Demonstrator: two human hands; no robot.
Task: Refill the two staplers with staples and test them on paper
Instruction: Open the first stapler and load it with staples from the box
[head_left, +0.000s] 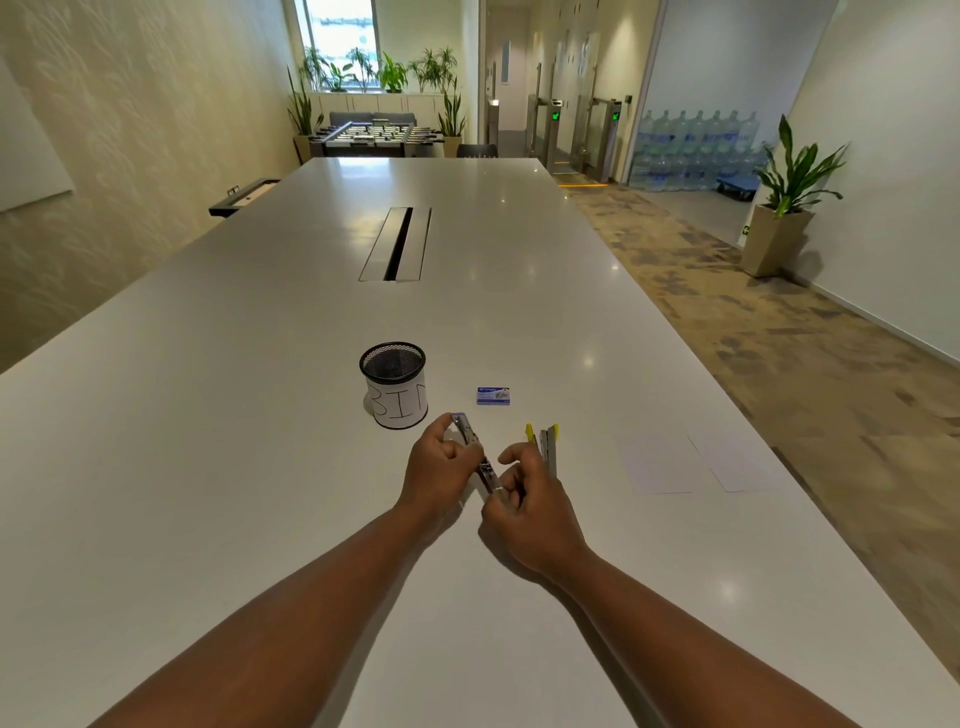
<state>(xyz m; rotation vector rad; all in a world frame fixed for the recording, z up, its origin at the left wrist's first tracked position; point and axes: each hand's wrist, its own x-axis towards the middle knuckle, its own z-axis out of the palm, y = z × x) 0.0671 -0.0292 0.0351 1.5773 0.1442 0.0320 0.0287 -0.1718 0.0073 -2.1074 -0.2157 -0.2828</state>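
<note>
A small metal stapler with a purple end (474, 451) is held just above the white table (260, 415) between both hands. My left hand (435, 467) grips its far, purple part with curled fingers. My right hand (530, 512) pinches its near end. A second stapler with yellow ends (546, 446) lies opened on the table just right of my right hand. A small blue staple box (493, 395) sits beyond the staplers. Two white sheets of paper (660, 463) (732, 460) lie to the right.
A black mesh cup labelled BIN (395, 384) stands left of the staple box, close to my left hand. A cable slot (397, 244) runs along the table's middle. The table's right edge drops to carpeted floor with a potted plant (784, 208).
</note>
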